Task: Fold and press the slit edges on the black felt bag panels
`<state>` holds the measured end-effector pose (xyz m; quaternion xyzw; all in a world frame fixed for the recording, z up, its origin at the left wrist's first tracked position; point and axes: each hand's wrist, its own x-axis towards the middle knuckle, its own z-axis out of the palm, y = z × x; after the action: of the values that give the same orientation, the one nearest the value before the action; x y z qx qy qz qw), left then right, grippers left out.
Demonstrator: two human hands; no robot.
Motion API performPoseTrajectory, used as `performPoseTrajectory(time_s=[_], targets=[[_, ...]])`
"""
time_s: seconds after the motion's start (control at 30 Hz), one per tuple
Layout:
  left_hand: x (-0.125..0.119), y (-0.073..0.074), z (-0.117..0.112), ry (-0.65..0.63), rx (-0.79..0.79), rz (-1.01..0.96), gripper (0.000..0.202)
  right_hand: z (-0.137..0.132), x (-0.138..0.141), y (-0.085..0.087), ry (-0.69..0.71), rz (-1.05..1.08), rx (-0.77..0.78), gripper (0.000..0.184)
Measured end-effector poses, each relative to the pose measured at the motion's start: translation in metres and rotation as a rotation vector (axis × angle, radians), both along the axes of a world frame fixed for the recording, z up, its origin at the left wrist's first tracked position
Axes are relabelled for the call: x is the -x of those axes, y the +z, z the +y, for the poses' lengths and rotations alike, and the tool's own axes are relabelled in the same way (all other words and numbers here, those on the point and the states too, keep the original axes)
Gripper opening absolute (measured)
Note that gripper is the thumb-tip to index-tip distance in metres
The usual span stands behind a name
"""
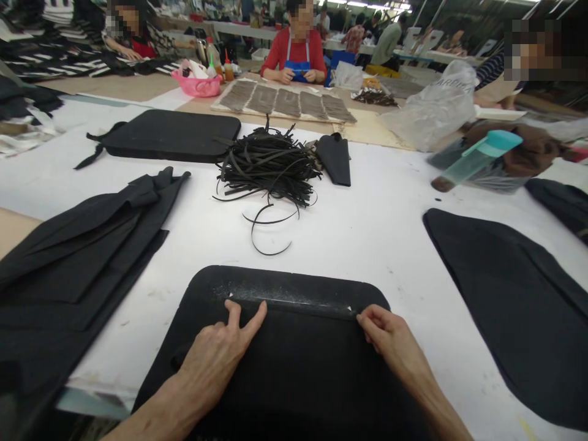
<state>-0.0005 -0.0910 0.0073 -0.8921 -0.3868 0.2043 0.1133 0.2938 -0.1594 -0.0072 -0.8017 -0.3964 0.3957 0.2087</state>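
Black rounded padded panel (298, 373) at the white tabletop's (367, 239) near edge has its shiny strip (294, 303) pressed by the flat, open left hand (220, 358) and the right hand (390, 340) with fingers bunched together; even smoothing along it seems due next.

I see a black padded panel (294, 380) with rounded corners lying flat at the near edge of the white table (367, 233). A glossy, whitish-flecked strip (294, 300) runs across it near its far edge.

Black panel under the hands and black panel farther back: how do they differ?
The left hand and right hand rest on the near panel; the far panel lies untouched. The near panel bears a pale shiny strip; the far panel looks plain. A strap trails from the far panel; the near panel shows none. Both are black, round-cornered, flat.
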Motion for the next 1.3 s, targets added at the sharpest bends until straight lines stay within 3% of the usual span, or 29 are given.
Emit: performPoseTrajectory(time_s=[0.33, 0.57, 1.07, 1.3], targets=[[-0.012, 0.001, 0.000, -0.104, -0.089, 0.113, 0.080, -0.001, 0.003, -0.004, 0.018, -0.156, 0.027, 0.028], [-0.012, -0.003, 0.000, -0.191, -0.150, 0.141, 0.085, -0.002, 0.006, -0.005, -0.027, -0.140, -0.031, 0.029], [-0.010, -0.010, -0.002, -0.181, -0.186, 0.159, 0.088, 0.003, 0.014, 0.003, -0.008, -0.293, -0.009, 0.027], [-0.014, -0.004, 0.000, -0.171, -0.161, 0.164, 0.088, 0.004, 0.015, 0.005, 0.004, -0.325, 0.004, 0.027]])
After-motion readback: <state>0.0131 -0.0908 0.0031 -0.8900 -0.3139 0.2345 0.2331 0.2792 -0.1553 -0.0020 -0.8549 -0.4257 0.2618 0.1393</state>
